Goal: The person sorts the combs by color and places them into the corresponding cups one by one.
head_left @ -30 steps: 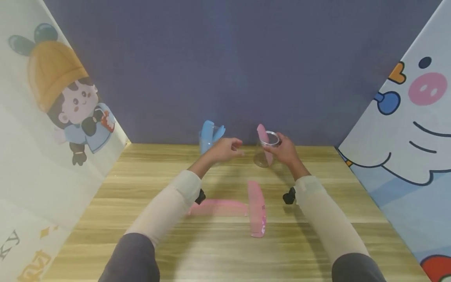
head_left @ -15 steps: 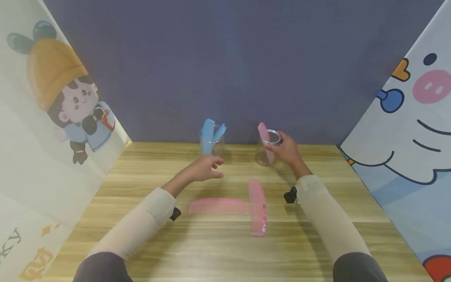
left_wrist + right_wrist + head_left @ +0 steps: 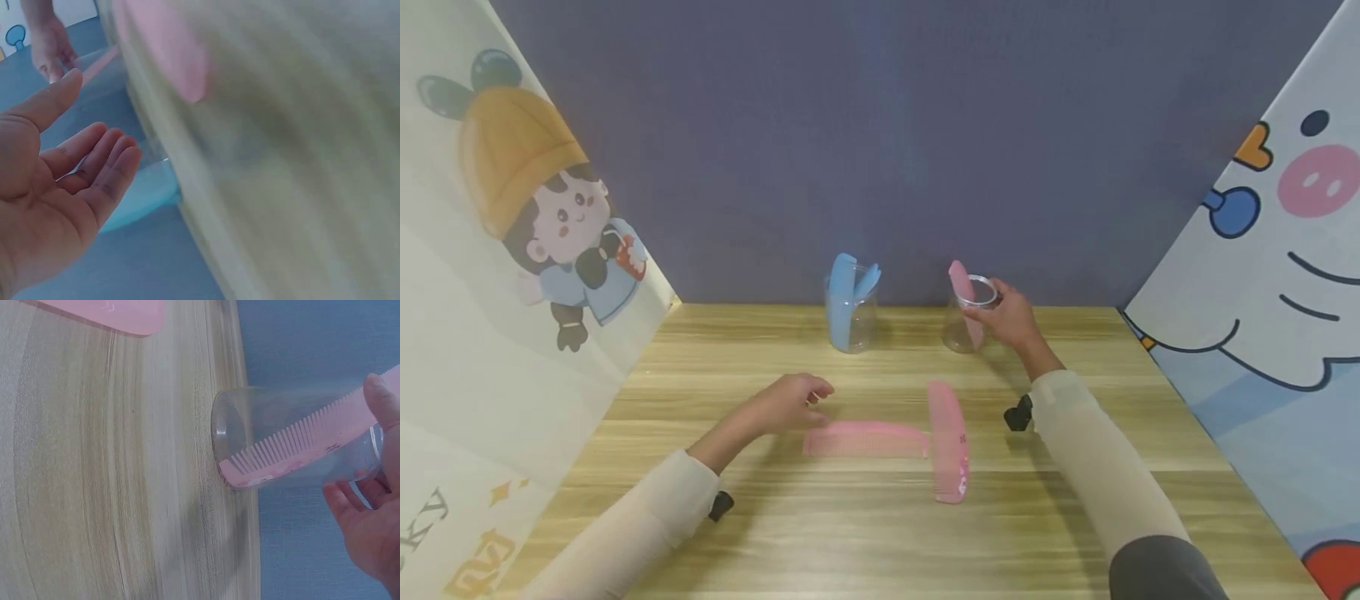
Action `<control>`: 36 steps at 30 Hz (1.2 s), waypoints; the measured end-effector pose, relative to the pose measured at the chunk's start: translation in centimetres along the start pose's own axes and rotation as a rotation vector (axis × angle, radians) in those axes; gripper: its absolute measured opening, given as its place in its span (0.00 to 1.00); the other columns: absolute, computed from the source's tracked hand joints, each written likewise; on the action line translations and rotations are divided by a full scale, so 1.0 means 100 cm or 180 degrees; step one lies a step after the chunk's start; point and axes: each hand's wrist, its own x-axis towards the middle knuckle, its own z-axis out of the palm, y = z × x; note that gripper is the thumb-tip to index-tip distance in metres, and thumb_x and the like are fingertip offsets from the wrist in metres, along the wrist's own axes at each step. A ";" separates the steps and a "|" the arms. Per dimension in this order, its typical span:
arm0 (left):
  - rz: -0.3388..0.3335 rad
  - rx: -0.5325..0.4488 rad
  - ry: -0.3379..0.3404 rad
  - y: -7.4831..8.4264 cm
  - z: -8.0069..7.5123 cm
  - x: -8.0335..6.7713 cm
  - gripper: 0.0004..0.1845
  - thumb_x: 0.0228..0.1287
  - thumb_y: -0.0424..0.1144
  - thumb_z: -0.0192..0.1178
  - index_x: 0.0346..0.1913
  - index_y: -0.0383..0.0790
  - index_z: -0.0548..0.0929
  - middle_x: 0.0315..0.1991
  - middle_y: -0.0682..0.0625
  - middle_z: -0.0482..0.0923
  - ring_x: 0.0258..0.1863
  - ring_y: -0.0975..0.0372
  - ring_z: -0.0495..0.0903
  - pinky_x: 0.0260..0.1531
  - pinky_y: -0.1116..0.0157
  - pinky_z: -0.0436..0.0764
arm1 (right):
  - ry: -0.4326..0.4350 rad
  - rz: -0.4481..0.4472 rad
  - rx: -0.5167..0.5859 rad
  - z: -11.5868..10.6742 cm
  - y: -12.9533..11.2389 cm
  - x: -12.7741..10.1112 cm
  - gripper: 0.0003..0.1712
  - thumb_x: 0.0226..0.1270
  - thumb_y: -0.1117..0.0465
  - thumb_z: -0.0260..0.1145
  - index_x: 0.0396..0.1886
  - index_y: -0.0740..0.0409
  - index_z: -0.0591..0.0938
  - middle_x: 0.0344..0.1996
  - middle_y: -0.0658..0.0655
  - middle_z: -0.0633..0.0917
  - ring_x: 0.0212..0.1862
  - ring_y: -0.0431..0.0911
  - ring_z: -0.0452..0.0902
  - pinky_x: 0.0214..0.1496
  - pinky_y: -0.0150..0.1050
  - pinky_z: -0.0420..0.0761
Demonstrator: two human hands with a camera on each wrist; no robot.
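My right hand grips the rim of a clear cup at the back of the wooden table; a pink comb stands in it, plain in the right wrist view as pink comb inside the clear cup. My left hand hovers open and empty just left of a pink comb lying flat. A second flat pink comb lies crosswise at its right end. A second clear cup holds blue combs. In the left wrist view the left hand shows relaxed fingers.
A dark blue wall closes the back. Cartoon-printed panels stand at the left and right sides of the table.
My left hand has drawn back from between the cups toward me and down, now near the left end of the flat pink comb. The right hand has stayed on its cup.
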 end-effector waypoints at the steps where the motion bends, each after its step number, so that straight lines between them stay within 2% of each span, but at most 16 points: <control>1: -0.0036 0.0009 -0.0010 -0.001 0.003 -0.004 0.27 0.62 0.37 0.72 0.61 0.27 0.79 0.59 0.35 0.82 0.56 0.46 0.83 0.58 0.52 0.85 | -0.0004 0.0023 -0.0010 0.000 0.000 0.000 0.46 0.60 0.47 0.78 0.72 0.63 0.71 0.58 0.69 0.82 0.52 0.58 0.80 0.49 0.46 0.80; 5: 0.0015 0.0212 0.0034 -0.007 0.017 -0.015 0.27 0.59 0.36 0.74 0.58 0.27 0.81 0.55 0.37 0.84 0.53 0.48 0.85 0.55 0.52 0.86 | -0.0002 0.0073 -0.0015 -0.001 0.001 -0.001 0.46 0.60 0.47 0.78 0.73 0.63 0.70 0.57 0.68 0.83 0.51 0.56 0.79 0.45 0.41 0.78; 8: 0.0233 0.0510 0.0058 -0.010 0.026 -0.021 0.19 0.57 0.35 0.72 0.49 0.28 0.84 0.42 0.39 0.86 0.42 0.52 0.84 0.45 0.53 0.87 | -0.0003 0.0083 0.0039 0.000 0.002 -0.001 0.46 0.60 0.47 0.78 0.72 0.62 0.71 0.57 0.68 0.83 0.51 0.56 0.79 0.45 0.40 0.78; 12: 0.0376 0.0762 0.0091 -0.013 0.033 -0.026 0.20 0.51 0.38 0.75 0.45 0.30 0.84 0.36 0.43 0.84 0.37 0.56 0.80 0.40 0.54 0.84 | -0.0034 0.0098 0.0132 0.001 0.001 -0.001 0.46 0.60 0.47 0.78 0.73 0.61 0.71 0.58 0.68 0.83 0.52 0.57 0.80 0.44 0.41 0.79; 15: 0.0371 0.0802 0.0135 -0.014 0.035 -0.028 0.27 0.46 0.40 0.78 0.49 0.30 0.84 0.41 0.45 0.85 0.40 0.59 0.81 0.43 0.57 0.85 | -0.0059 0.0111 0.0144 0.002 0.001 -0.001 0.47 0.60 0.45 0.77 0.74 0.60 0.70 0.60 0.68 0.82 0.53 0.57 0.80 0.46 0.42 0.79; 21: 0.0355 0.0849 0.0160 -0.013 0.038 -0.030 0.27 0.44 0.38 0.79 0.49 0.29 0.84 0.44 0.43 0.85 0.43 0.54 0.82 0.47 0.55 0.85 | -0.0107 0.0139 0.0102 0.000 0.001 -0.003 0.49 0.61 0.43 0.76 0.75 0.61 0.68 0.61 0.70 0.81 0.55 0.59 0.80 0.50 0.46 0.81; 25: 0.0207 0.0834 0.0161 -0.012 0.041 -0.029 0.29 0.45 0.36 0.78 0.53 0.29 0.84 0.51 0.39 0.84 0.53 0.47 0.82 0.56 0.50 0.84 | -0.0113 0.0171 0.0080 -0.003 0.001 -0.004 0.51 0.60 0.43 0.77 0.75 0.63 0.68 0.61 0.69 0.81 0.56 0.59 0.80 0.52 0.48 0.81; 28: 0.0092 0.0767 0.0140 -0.010 0.043 -0.029 0.30 0.47 0.35 0.77 0.55 0.28 0.83 0.54 0.37 0.82 0.56 0.45 0.81 0.59 0.48 0.83 | -0.0103 0.0206 0.0094 -0.004 0.002 -0.004 0.50 0.59 0.44 0.78 0.74 0.64 0.69 0.60 0.68 0.82 0.56 0.59 0.79 0.53 0.48 0.80; 31: 0.0093 0.0791 0.0140 -0.011 0.044 -0.028 0.28 0.49 0.35 0.76 0.55 0.28 0.83 0.53 0.38 0.82 0.54 0.47 0.81 0.57 0.49 0.84 | -0.0067 0.0226 0.0079 -0.005 0.002 -0.004 0.49 0.58 0.44 0.78 0.72 0.64 0.71 0.58 0.67 0.82 0.55 0.58 0.79 0.52 0.47 0.80; 36: 0.0310 0.1012 0.0268 -0.013 0.043 -0.026 0.17 0.54 0.31 0.70 0.48 0.32 0.86 0.45 0.43 0.85 0.46 0.54 0.82 0.48 0.55 0.86 | 0.0010 0.0201 0.0051 -0.006 0.000 -0.004 0.49 0.57 0.43 0.79 0.70 0.65 0.73 0.57 0.67 0.83 0.55 0.58 0.80 0.54 0.50 0.81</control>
